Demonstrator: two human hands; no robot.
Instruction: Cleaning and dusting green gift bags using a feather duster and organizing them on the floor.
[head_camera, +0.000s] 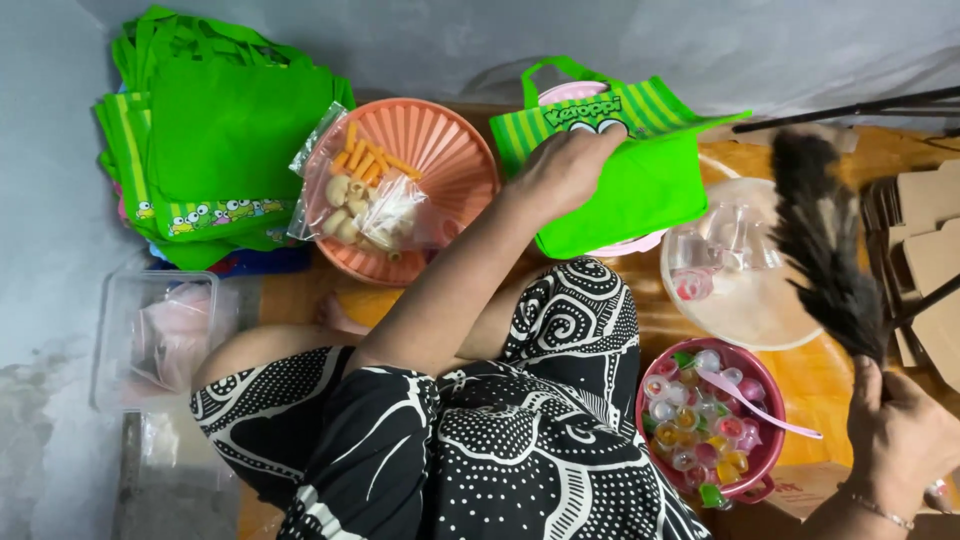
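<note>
Here, in the head view, the left hand (566, 168) reaches forward and rests on a green bag (625, 185), fingers curled over its upper edge, gripping the cloth just below the striped band. The bag lies flat at the far middle of the floor (830, 375), its handle pointing away, partly covering a pink lid (572, 92) beneath it. The right hand (905, 440) sits at the near right corner, clenched around the handle of a feather duster (825, 245); the dark feathers rise up and away from the fist and blur across a round cream tray (745, 310). On that tray stand a few clear cups (735, 235), one with something red in it. Just near of the tray, beside the right hand, a red bowl (762, 478) holds many small coloured jelly cups, with a pink spoon (755, 405) lying across them. To the left of the bag an orange basket (440, 150) carries clear snack packs (365, 200) of orange sticks and pale puffs. At the far left corner a stack of bags (215, 130), green like the first, is piled against the wall. A clear box (150, 340) sits at the left edge, its contents blurred. Brown cardboard pieces (925, 250) stand along the right edge. The person's patterned black-and-white clothing fills the near middle.
</note>
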